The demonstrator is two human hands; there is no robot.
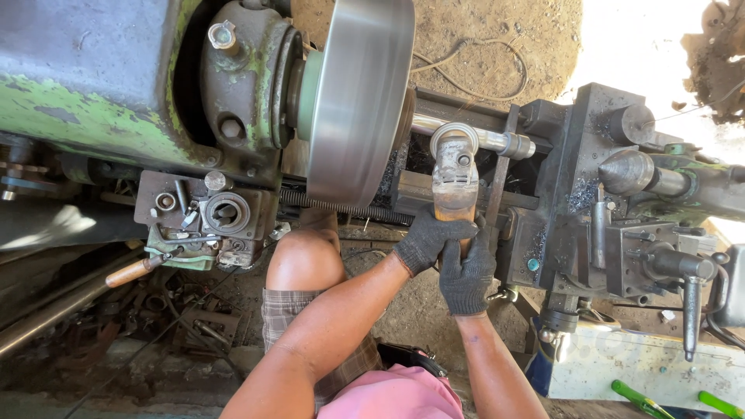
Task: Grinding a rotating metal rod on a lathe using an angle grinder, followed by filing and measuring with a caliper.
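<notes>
Both hands on an angle grinder (455, 174) at an old green lathe (93, 109), tool held nose-up against the shiny steel shaft (466, 133) that runs out from behind the big spinning-looking chuck disc (358, 93) toward the tool post (621, 233). Left hand (429, 237) in a dark knit glove, grip clenched round the orange-brown grinder body just below the head; right hand (468, 273) gloved too, closed lower on the same body, partly hidden by the left so can't tell how far the fingers wrap. Grinder reads as rigid, fairly heavy for its size, metal gear head worn and grimy, casing likely slick with dust and oil, so gloves help. Sensible hold is where the hands are: body and rear, well clear of the guard and wheel at the top. Can't tell if the wheel touches the shaft or sits just beside it. Bare knee (304, 260) sits near the lead screw, directly under the chuck disc. Wooden-handled tool (136, 271) lies on the left by the gearbox, green-handled tools (640, 399) on the white board bottom right, swarf scattered over the carriage
</notes>
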